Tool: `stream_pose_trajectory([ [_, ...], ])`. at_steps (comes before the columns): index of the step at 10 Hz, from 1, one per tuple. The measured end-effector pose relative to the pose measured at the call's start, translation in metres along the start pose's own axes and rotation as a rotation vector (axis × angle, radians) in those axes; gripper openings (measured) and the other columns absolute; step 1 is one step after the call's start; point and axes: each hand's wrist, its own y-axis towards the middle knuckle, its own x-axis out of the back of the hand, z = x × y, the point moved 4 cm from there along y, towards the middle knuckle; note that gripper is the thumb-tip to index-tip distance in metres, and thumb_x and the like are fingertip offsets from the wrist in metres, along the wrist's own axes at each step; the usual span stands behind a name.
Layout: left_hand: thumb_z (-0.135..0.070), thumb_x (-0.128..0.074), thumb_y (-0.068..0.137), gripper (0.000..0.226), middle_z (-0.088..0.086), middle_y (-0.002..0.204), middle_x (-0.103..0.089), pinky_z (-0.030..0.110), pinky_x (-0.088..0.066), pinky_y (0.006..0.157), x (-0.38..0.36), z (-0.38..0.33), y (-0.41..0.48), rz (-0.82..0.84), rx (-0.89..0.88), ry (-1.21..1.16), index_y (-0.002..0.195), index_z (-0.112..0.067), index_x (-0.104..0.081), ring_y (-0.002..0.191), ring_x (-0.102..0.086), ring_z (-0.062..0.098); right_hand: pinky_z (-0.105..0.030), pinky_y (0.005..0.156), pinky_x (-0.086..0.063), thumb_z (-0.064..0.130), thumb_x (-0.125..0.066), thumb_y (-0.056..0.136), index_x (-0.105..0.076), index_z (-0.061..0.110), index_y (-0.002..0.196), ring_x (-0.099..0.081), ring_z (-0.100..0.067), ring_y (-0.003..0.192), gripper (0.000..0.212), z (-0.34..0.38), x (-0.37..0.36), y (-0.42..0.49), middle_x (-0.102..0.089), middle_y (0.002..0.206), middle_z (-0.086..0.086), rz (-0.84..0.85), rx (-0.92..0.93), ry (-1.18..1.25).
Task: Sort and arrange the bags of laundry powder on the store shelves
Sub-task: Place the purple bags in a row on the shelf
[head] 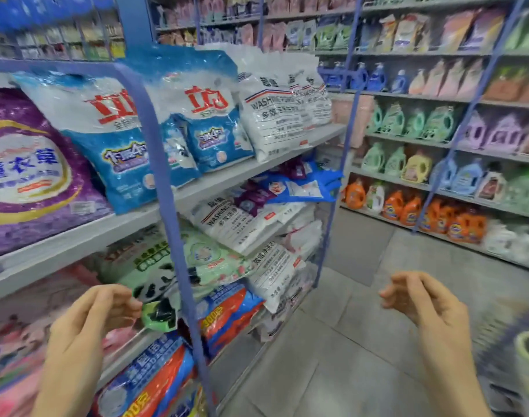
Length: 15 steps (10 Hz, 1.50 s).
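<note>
Plastic bags of laundry powder [236, 224] lie slumped midway down the rack [167, 191] at left; they look heavy, floppy and slick, so I'd take one by both side edges. My left hand [88, 329] and right hand [428, 314] hover near, well apart, loosely curled, holding nothing.

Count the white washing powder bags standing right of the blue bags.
3: the front bag, a second bag behind it, a third bag at the far end. Others may be hidden.

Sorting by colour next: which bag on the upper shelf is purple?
The large bag at the far left end of the upper shelf, with a white oval label ringed in yellow. Its neighbours rightward are blue-and-white bags, then white bags.
</note>
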Motion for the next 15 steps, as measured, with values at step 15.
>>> stream_pose_trajectory([
  [15, -0.019, -0.042, 0.099, 0.031, -0.001, 0.057, -0.064, 0.011, -0.033, 0.039, -0.462, 0.19, 0.298, -0.657, 0.264, 0.082, 0.081, -0.003, -0.061, 0.045, -0.049, 0.003, -0.03, 0.064, -0.052, 0.012, -0.052, 0.095, -0.062, 0.011, 0.08, -0.064, -0.011, 0.067, 0.019, -0.399, -0.128, 0.641, -0.066, 0.07, -0.002, 0.77, -0.164, -0.202],
])
